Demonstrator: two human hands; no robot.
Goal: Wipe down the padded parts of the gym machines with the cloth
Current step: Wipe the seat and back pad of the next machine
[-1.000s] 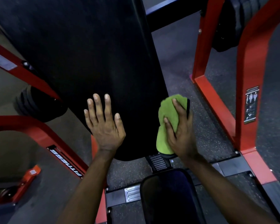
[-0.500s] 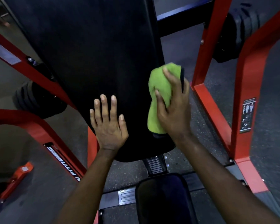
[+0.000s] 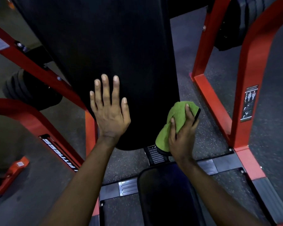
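Frame label (image 3: 60, 154) reads "FITNESS".
Left hand (image 3: 110, 115) flat on back pad (image 3: 113, 38); right hand (image 3: 182, 137) grips green cloth (image 3: 173, 121) at its edge.

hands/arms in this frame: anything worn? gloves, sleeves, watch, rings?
Nothing worn that shows. The left hand and right hand are bare, with no gloves. The left forearm and right forearm are bare to the bottom edge of the frame, with no sleeve in view. No watch, band or ring is visible. The nails that show are short and plain.
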